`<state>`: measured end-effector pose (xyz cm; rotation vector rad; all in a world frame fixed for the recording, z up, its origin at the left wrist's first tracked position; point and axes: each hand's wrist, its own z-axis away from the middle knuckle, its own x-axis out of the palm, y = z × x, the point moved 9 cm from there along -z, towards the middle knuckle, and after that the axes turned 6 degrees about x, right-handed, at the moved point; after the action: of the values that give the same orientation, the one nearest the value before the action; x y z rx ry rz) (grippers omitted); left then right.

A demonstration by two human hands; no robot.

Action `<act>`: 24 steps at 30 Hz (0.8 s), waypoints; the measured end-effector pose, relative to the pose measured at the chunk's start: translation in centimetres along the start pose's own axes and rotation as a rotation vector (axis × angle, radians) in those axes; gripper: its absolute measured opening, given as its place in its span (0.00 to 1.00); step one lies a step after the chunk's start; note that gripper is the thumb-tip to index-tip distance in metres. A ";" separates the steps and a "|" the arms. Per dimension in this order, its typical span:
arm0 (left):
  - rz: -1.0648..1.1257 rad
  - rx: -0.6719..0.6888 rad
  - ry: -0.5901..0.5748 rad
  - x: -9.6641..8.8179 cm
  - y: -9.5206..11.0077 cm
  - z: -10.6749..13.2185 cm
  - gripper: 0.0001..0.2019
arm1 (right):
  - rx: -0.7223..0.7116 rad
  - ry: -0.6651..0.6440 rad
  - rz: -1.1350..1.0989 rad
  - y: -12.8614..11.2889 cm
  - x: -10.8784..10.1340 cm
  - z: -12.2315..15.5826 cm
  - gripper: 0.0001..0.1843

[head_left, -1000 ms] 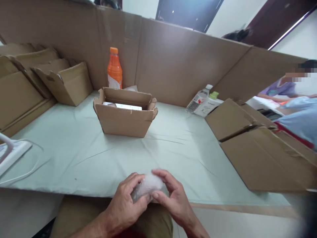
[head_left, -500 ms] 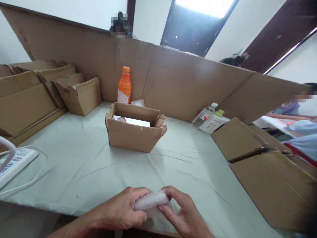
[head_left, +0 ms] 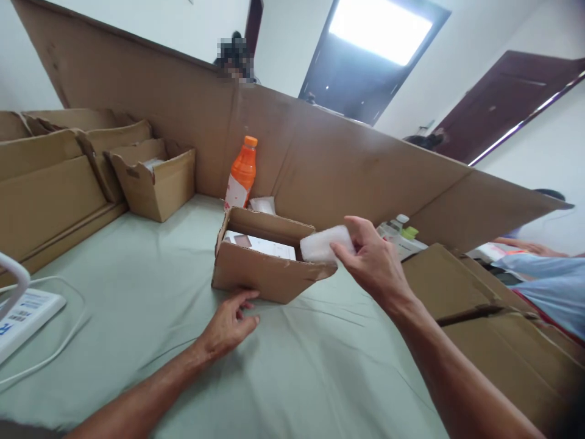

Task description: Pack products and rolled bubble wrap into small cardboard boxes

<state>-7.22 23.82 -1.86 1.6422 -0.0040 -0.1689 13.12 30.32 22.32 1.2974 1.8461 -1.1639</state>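
Note:
My right hand (head_left: 372, 253) pinches a white bubble-wrapped packet (head_left: 325, 245) between thumb and fingers, at the right end of the open cardboard box (head_left: 260, 274). The packet overlaps the box's right rim; what lies inside the wrap cannot be made out. White flat boxes (head_left: 269, 247) with a dark picture on one stand inside the cardboard box. My left hand (head_left: 232, 323) is empty, its fingers apart and a little curled, just in front of the box's lower front edge. Whether its fingertips touch the box I cannot tell.
An orange bottle (head_left: 242, 174) and another white wrapped packet (head_left: 263, 205) stand behind the box. Cardboard bins (head_left: 155, 183) line the left, more cardboard boxes (head_left: 457, 280) the right, near a clear bottle (head_left: 392, 227). A white power strip (head_left: 34, 311) with a cable lies at left.
My right hand has carried the wrapped packet forward from the table's front edge to the box. My left hand has let go of it and moved forward to the box's front.

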 end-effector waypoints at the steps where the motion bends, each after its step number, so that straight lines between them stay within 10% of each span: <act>1: -0.038 0.011 -0.018 0.3 0.1 0.1 0.27 | 0.003 -0.037 0.166 -0.4 0.8 -0.5 0.28; 7: -0.118 0.108 -0.070 1.4 0.8 0.4 0.21 | -0.063 -0.373 0.523 -3.1 5.9 -1.3 0.19; 12: -0.107 0.122 -0.033 0.6 0.9 -0.1 0.21 | -0.113 -0.673 0.359 -3.7 8.8 -1.5 0.10; 24: -0.143 0.155 0.091 -0.9 1.5 0.0 0.16 | -0.106 -0.704 0.172 -3.0 8.6 -1.2 0.11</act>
<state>-7.94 23.83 -0.22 1.8046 0.1736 -0.2070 7.32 34.55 16.53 0.8136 1.2350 -1.2067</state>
